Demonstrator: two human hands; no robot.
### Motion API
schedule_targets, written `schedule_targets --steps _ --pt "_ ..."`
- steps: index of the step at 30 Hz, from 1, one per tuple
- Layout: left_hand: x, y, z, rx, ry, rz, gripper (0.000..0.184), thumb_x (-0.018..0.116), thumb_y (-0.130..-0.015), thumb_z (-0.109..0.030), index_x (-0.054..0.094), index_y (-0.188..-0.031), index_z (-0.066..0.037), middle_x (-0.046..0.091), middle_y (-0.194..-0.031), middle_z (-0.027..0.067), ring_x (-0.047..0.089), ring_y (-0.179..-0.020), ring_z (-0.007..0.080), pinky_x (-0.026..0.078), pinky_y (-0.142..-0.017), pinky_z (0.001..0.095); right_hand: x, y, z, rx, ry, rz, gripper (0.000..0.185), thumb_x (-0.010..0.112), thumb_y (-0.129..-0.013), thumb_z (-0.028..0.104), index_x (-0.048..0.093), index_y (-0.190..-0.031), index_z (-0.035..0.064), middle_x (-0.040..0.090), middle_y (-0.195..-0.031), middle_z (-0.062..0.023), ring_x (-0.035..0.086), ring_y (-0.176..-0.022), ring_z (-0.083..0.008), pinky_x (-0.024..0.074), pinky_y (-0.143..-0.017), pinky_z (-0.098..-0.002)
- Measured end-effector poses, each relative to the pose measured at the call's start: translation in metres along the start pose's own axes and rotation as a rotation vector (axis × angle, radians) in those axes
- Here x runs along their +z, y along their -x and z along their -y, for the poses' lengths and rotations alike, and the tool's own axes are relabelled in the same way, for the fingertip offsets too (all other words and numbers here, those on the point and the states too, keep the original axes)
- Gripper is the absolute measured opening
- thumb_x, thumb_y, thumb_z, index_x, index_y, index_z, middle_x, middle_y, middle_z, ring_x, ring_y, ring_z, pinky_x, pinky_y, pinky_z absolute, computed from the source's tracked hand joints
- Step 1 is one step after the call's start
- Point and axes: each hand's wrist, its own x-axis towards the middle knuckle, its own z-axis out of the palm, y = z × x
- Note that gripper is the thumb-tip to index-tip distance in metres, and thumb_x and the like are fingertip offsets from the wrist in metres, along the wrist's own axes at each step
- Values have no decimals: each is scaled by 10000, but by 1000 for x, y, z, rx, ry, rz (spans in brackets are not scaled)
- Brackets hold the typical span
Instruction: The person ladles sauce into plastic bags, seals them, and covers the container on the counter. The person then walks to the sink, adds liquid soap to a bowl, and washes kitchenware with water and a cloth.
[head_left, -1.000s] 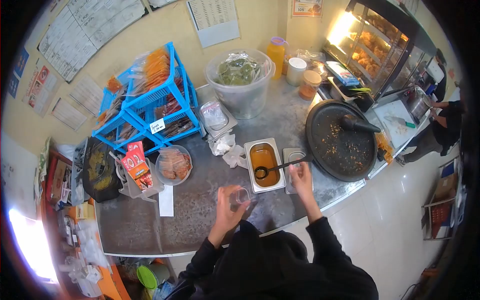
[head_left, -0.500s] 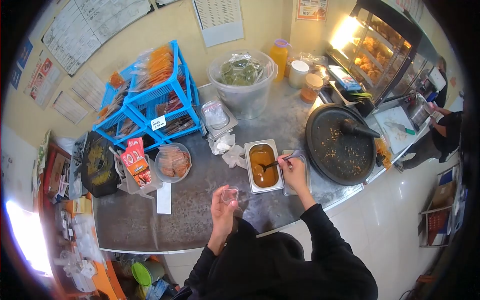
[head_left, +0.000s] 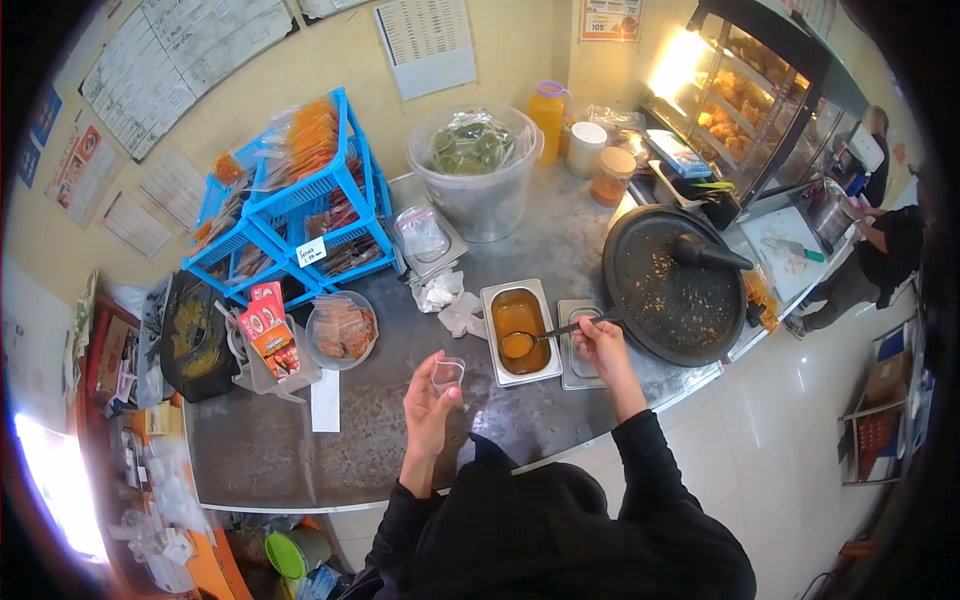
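Note:
My right hand (head_left: 601, 352) grips the handle of a black ladle (head_left: 553, 333). The ladle's bowl holds orange-brown sauce and sits at the surface of the same sauce in a rectangular steel container (head_left: 541, 376). Between the thumb and fingers of my left hand (head_left: 425, 418) is a small clear plastic cup (head_left: 447, 374), held left of the container, above the counter; it looks to have nothing in it. Beneath my right hand lies a flat steel lid (head_left: 580, 372), just right of the container.
Right of the lid is a large stone mortar (head_left: 650, 320) with a pestle (head_left: 710, 252). Behind stand a clear bucket (head_left: 480, 205) and blue baskets (head_left: 325, 235). A bowl of packets (head_left: 342, 329) is at left. A co-worker (head_left: 885, 250) stands far right.
My right hand has taken hold of the ladle, dipped it into the sauce and raised its filled bowl to the surface. My left hand has moved left and up slightly with the cup.

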Motion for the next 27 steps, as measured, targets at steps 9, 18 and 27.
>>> schedule_targets --steps 9,18,27 --pt "0 -33 -2 80 -101 95 578 667 -861 -140 405 -1365 -31 517 -1159 63 495 -1104 153 494 -913 366 41 36 82 -227 -28 33 219 651 -886 213 652 -916 -5 648 -804 -58 599 -625 -75 514 -566 -197" --pt "0 -43 -3 51 -48 125 583 662 -869 -172 399 -1372 -40 504 -1169 61 495 -1105 152 490 -918 373 2 24 6 -100 -110 -29 206 642 -889 195 642 -962 2 653 -794 -47 624 -648 -91 542 -592 -212" --pt "10 -81 7 104 -122 267 614 684 -844 -162 399 -1373 -34 506 -1188 68 506 -1093 163 493 -918 373 57 64 108 -325 -208 50 172 639 -888 159 642 -911 -11 659 -833 -78 620 -612 -89 552 -582 -212"
